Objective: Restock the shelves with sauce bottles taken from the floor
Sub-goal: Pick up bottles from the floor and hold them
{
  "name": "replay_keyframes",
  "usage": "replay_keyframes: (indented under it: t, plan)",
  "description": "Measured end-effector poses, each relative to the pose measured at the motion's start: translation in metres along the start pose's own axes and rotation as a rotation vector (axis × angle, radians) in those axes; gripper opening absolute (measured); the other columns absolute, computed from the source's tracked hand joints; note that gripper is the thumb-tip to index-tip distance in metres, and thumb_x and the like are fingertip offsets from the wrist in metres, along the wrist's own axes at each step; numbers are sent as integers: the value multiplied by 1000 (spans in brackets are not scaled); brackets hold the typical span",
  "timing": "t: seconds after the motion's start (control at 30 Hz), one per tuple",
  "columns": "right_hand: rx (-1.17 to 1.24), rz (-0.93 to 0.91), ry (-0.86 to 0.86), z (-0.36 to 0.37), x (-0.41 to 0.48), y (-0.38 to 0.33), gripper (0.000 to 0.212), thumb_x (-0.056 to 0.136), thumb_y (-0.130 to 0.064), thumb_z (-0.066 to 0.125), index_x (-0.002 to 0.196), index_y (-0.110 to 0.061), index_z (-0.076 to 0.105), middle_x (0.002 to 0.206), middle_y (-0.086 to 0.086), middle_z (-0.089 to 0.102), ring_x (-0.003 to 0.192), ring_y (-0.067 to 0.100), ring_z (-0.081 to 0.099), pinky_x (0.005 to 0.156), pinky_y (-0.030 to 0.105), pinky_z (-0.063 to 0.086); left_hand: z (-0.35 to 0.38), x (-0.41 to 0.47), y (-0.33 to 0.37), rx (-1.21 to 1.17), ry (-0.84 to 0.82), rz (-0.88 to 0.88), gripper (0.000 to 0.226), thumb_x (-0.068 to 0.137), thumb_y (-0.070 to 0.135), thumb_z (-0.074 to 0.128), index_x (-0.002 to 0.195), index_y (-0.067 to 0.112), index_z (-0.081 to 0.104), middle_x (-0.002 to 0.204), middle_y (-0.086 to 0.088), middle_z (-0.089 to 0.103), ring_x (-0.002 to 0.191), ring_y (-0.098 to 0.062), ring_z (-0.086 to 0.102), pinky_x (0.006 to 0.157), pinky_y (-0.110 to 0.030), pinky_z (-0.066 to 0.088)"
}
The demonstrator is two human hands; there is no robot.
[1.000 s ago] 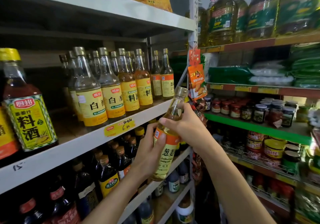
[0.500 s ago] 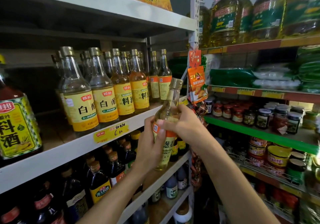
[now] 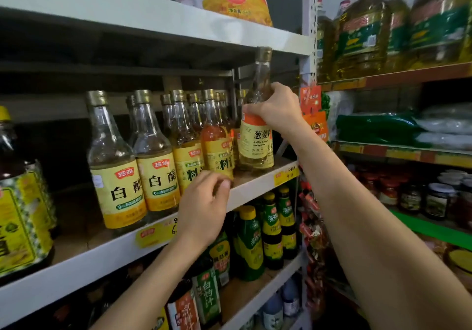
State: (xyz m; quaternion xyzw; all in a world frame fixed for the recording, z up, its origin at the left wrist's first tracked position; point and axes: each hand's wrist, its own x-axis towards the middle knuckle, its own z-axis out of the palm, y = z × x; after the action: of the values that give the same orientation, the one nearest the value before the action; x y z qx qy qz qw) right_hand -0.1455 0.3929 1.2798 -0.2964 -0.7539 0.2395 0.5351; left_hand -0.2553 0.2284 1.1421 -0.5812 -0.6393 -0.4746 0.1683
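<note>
Fingers [image 3: 258,112] of my right hand [image 3: 275,107] clamp the clear glass gold-capped bottle [image 3: 262,74], yellow label [image 3: 256,145] reading "cooking wine", standing on the grey metal shelf [image 3: 255,184] below them; left hand [image 3: 204,208] loosely curled, empty.

Right hand [image 3: 274,107] grips the bottle [image 3: 256,145] on the shelf [image 3: 255,184] — left hand [image 3: 204,207] loose.

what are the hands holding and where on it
The right hand grips the clear glass bottle with yellow-orange label at its shoulder; the left hand holds nothing.
</note>
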Motion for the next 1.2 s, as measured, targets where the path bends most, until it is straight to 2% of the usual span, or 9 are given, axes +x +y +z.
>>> replay_keyframes:
  t: [0.17,0.37,0.47,0.53,0.6,0.77,0.9,1.03,1.2]
  plan:
    - [18,16,-63,39,20,21,49,73,-38,85,110,-24,55,101,-6,64,98,18,63,81,34,53,-21,-13,-20,94,-50,-6,13,96,22,55,91,23,67,91,17,59,88,5,53,70,-17,40]
    - [55,74,-99,70,34,37,41,78,-40,82,106,-26,55,103,-3,68,98,20,65,91,45,55,-33,-22,-28,66,-35,-20,19,94,28,51,89,26,69,91,19,61,92,1,56,75,-25,48]
    - [36,89,-109,78,38,39,39,81,-44,78,107,-21,61,97,-4,68,91,17,65,84,38,54,-36,-26,-25,22,-41,-25,21,88,33,48,86,29,68,90,20,62,92,0,57,74,-25,48]
    - [17,69,-87,80,37,39,24,83,-45,76,91,-28,59,87,-10,65,83,10,62,73,31,50,-37,-27,-23,-4,-45,-26,20,88,33,48,85,30,68,89,21,62,92,-1,58,72,-24,47]
    - [-2,66,-82,83,34,40,24,86,-45,73,84,-32,53,84,-12,63,81,9,61,72,31,49,-38,-29,-20,-23,-48,-32,20,88,33,48,85,31,68,88,21,62,92,-1,58,72,-23,47]
    - [-55,113,-93,92,26,49,33,88,-43,70,107,-18,61,92,-4,68,86,17,65,68,33,50,-40,-31,-16,-68,-66,-64,19,87,36,47,83,35,66,87,22,62,95,0,58,70,-11,42]
    - [-96,115,-114,93,26,45,34,90,-42,67,109,-14,60,92,0,69,83,19,65,75,39,55,-41,-31,-16,-97,-64,-51,19,88,33,48,83,34,67,91,21,62,94,-2,58,72,-16,44]
    - [-209,89,-179,88,29,35,26,96,-36,59,79,-16,59,65,-2,60,59,15,57,57,30,44,-42,-32,-14,-129,-73,-40,22,89,38,47,84,32,68,89,20,64,92,-4,60,72,-20,45]
    - [-378,73,-188,83,35,17,32,94,-24,49,63,-18,52,60,-2,52,55,17,50,54,30,41,-45,-34,-14,-138,-76,-40,19,89,32,50,83,33,68,89,20,64,91,-6,61,70,-23,45]
